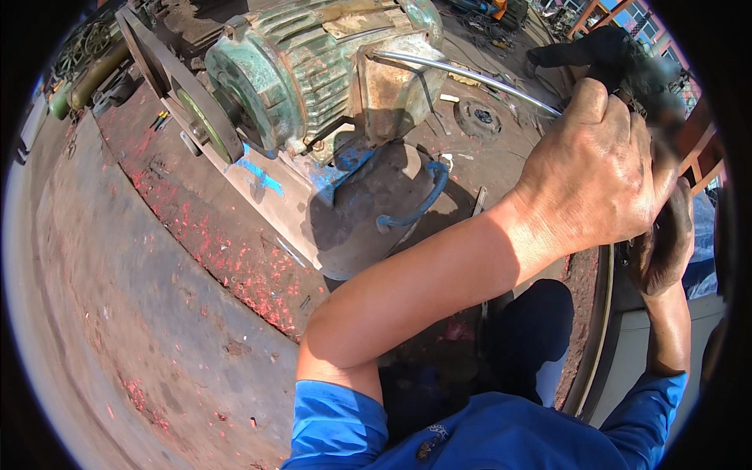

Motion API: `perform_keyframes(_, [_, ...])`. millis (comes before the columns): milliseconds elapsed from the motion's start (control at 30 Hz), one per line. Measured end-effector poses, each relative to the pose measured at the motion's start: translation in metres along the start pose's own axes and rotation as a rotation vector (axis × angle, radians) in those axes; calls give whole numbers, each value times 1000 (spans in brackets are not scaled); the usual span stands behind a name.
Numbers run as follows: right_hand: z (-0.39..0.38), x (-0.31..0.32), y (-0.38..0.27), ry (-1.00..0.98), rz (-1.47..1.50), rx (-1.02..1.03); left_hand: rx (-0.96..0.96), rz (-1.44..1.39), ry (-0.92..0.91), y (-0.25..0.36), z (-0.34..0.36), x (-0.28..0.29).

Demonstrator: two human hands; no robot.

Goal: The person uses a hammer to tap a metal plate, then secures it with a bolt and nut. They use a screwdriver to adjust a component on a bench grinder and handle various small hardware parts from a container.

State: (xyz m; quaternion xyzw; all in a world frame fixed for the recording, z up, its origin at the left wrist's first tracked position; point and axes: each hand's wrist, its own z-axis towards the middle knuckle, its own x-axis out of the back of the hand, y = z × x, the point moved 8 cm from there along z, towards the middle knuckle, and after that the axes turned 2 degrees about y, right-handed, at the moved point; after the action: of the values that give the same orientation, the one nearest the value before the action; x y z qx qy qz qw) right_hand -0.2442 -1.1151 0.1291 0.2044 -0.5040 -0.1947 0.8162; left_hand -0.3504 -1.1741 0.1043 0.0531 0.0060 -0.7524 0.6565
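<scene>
My left forearm crosses from the lower middle up to the right. My left hand [595,172] shows its back to the camera, with the fingers curled over a dark, blurred object [627,63] at the upper right. A bent silver metal tube [462,74] runs from the green electric motor [313,63] toward that hand and ends at its knuckles. My right hand [666,243], smeared dark, sits just under the left one with its fingers bent. What it grips is hidden.
The worn green motor stands on a grey metal base [298,211] with blue paint marks, and a blue handle [415,204] sits on a rounded housing below it. Rusty ground with red flecks [196,235] spreads to the left. A curved metal rim [599,329] runs at the lower right.
</scene>
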Motion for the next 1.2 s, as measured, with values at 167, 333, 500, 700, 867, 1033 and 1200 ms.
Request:
perform_keyframes(167, [-10, -6, 8, 98, 533, -401, 12, -6, 75, -4, -5, -1])
perform_keyframes(333, [-3, 0, 7, 57, 347, -344, 8, -2, -85, -10, -3, -3])
perform_keyframes(500, [-10, -5, 10, 5, 657, -415, -9, -59, 194, -2, -15, 15])
perform_keyframes(700, [-48, -62, 34, 237, 1321, -946, -117, -254, 71, 52, -94, 10])
perform_keyframes(867, [-76, -95, 63, 394, 1389, -966, -84, -394, -1156, 69, -244, -29])
perform_keyframes(1033, [-216, -246, 79, -267, 1514, -1401, 63, -347, -1733, 73, -368, 0])
perform_keyframes(1200, [-306, -340, 86, -147, 1262, -1470, 81, -283, -2038, 65, -398, 6])
